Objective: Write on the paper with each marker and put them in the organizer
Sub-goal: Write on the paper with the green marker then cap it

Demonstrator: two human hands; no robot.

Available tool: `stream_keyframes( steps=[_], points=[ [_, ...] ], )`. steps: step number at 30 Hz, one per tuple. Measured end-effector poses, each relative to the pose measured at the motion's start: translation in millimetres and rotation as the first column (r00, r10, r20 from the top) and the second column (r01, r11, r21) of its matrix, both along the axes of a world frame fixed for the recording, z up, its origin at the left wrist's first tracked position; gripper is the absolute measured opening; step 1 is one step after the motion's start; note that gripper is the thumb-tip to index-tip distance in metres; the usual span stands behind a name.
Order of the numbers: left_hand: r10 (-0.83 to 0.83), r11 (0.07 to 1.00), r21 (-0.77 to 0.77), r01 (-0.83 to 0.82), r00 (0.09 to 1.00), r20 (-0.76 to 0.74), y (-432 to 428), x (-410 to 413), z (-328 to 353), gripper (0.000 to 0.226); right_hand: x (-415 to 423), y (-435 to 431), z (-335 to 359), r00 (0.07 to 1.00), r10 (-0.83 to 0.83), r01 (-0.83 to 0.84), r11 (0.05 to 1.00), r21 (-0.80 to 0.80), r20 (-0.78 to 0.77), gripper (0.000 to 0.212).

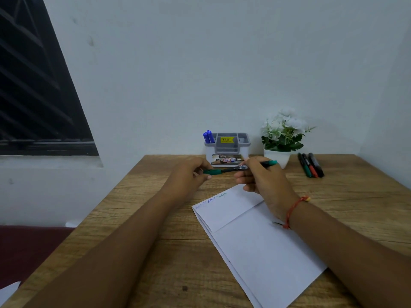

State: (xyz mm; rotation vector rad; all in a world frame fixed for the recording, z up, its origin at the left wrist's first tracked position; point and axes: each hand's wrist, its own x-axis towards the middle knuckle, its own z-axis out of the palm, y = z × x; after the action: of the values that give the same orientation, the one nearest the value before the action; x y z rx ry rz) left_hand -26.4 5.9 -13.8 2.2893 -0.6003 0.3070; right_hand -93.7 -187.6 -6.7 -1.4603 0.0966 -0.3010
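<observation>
Green marker [233, 168] held by both hands above paper's [262, 236] far edge.

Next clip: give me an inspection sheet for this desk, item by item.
Surface: wooden table, grained top.
Job's things: folded paper with blue and green scribbles at its far edge; grey organizer by the wall, holding two blue markers; green marker held above the table; three more markers lying right of the plant.
Clutter: the plant, white-flowered, in a white pot beside the organizer.
Grippers: left hand pinches the green marker's cap end; right hand grips its barrel; red thread on the right wrist.
Cables: nothing seen.
Surroundings: pale wall; dark louvred window at left.
</observation>
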Motion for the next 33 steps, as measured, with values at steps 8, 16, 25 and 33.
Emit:
stream_keyframes(
  steps=[8, 16, 25, 33],
  points=[
    [-0.121, 0.982, -0.152, 0.111, 0.991, -0.058, -3, -7, 2, 0.013, -1, 0, -3, 0.997, 0.072, -0.071, 0.996, -0.045, 0.025, 0.019],
    [-0.203, 0.893, -0.434, 0.122, 0.968, -0.146, -4, -17, 11, 0.011, -1, -3, 2, 0.984, 0.175, -0.177, 0.981, 0.074, 0.032, 0.019],
    [-0.356, 0.762, -0.633, 0.136, 0.905, -0.235, -23, -25, 7, 0.015, -5, 2, 1, 0.948, 0.294, -0.287, 0.955, -0.074, 0.121, 0.017],
    [-0.100, 0.937, -0.345, 0.058, 0.989, -0.106, -17, -14, -5, 0.014, 8, -10, -1, 0.992, 0.096, -0.090, 0.993, -0.081, 0.076, 0.018]
  ],
)
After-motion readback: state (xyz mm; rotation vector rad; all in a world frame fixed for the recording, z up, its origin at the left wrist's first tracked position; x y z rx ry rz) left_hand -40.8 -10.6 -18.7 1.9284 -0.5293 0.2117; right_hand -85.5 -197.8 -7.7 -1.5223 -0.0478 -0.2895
